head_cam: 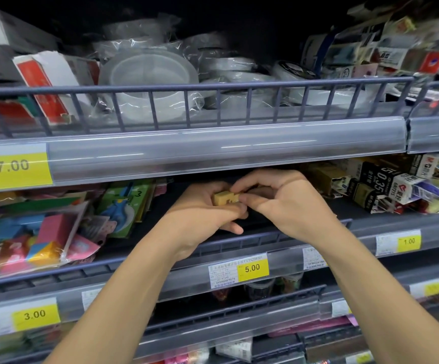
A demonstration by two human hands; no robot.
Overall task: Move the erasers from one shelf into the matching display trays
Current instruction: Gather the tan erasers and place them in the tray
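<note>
Head view. Both hands are raised into the gap of the middle shelf [305,233], under the price rail of the shelf above. The left hand [202,219] has its fingers curled round a small yellow eraser [225,197], which sits between the thumb and the fingertips. The right hand [284,203] meets it from the other side — its thumb and forefinger pinch the end of the same eraser, the remaining fingers folded narrow behind. The eraser is thus held by both hands at once, clear of the shelf floor, just in front of the knuckles.

Left of the left hand's fingers lies a heap of coloured packets [37,232]. Right of the right hand's fingers stands a cluster of small boxes [397,187]. Below the wrists, a yellow price label [252,267] reads 5.00. No display tray can be made out here, and I cannot tell whether further erasers lie behind the hands.

Assessment: the step in hand appears to be gathering or passing the eraser between hands before carrying it off. To do it well, one hand should take a full grip before the other lets go — the piece is small and a drop would send it behind the rail. Wrists should stay low enough to clear the upper rail on withdrawal.
</note>
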